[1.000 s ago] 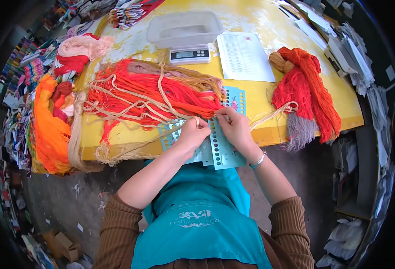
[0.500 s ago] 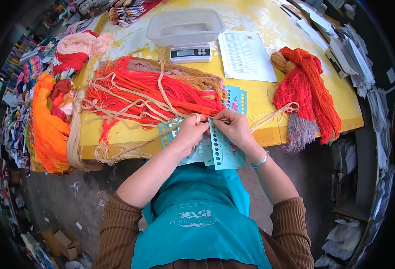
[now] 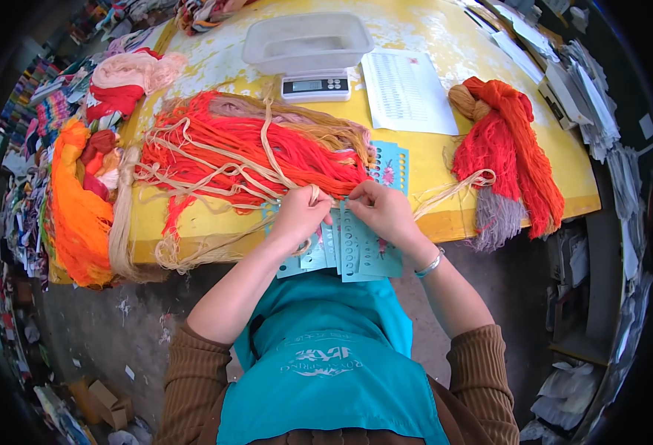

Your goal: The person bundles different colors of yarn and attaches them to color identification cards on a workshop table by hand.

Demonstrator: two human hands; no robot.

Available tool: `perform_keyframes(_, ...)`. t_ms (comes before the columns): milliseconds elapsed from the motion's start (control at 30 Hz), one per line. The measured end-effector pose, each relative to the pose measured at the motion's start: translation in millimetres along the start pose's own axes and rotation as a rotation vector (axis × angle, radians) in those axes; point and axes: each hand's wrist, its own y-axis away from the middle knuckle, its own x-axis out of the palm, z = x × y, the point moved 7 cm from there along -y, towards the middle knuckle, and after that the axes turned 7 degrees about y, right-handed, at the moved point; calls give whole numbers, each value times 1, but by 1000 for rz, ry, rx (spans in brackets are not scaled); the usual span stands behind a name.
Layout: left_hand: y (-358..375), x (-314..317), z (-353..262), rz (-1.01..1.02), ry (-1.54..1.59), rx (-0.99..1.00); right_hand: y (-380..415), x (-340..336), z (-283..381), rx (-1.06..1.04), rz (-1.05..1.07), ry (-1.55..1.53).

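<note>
My left hand [image 3: 301,216] is closed around a strand of beige thread [image 3: 276,172], just left of my right hand. Pinched at the top of a teal thread card [image 3: 371,256] with a row of punched holes, my right hand [image 3: 386,213] hides that card's upper edge. More teal cards [image 3: 319,256] overlap beneath my hands at the table's front edge. Behind them lies a loose bundle of red and orange thread [image 3: 267,152], crossed by beige strands. Another teal card [image 3: 390,165] with a pink flower print lies behind my right hand.
A digital scale [image 3: 315,86] bears a clear plastic tub [image 3: 308,44] at the back. A printed sheet [image 3: 408,93] lies beside it. Red-orange skeins [image 3: 508,156] hang over the right front edge; orange skeins [image 3: 81,215] hang at left. Paper stacks [image 3: 590,96] stand at far right.
My left hand has moved a little left and up, away from my right hand. The front teal card has shifted slightly left. At the back left, the colourful bundle has changed position.
</note>
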Motion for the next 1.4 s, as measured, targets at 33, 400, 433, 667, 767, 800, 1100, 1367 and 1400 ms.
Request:
perform_keyframes(33, 0, 1, -2, 39, 62, 34, -1, 1, 2, 13, 20, 65)
perform_keyframes(400, 20, 21, -6, 197, 342, -203, -4, 6, 5, 40, -101, 165)
perform_keyframes(433, 20, 18, -6, 169, 362, -199, -4, 6, 4, 87, -78, 138)
perform_keyframes(667, 17, 17, 3, 210, 488, -223, -3, 3, -3, 52, -7, -22)
perform_keyframes(767, 16, 11, 0, 226, 555, -193, -2, 0, -1, 30, 5, -13)
perform_keyframes(800, 17, 10, -1, 226, 555, -193, -2, 1, -2, 28, 23, -2)
perform_keyframes(1100, 29, 28, -12, 322, 466, -230, 1, 5, 5, 9, -27, 113)
perform_keyframes(1367, 12, 29, -10, 137, 36, -50, -3, 3, -1, 45, 9, 46)
perform_keyframes(1400, 8, 32, -14, 200, 2, 57, -4, 4, -3, 39, 40, 25)
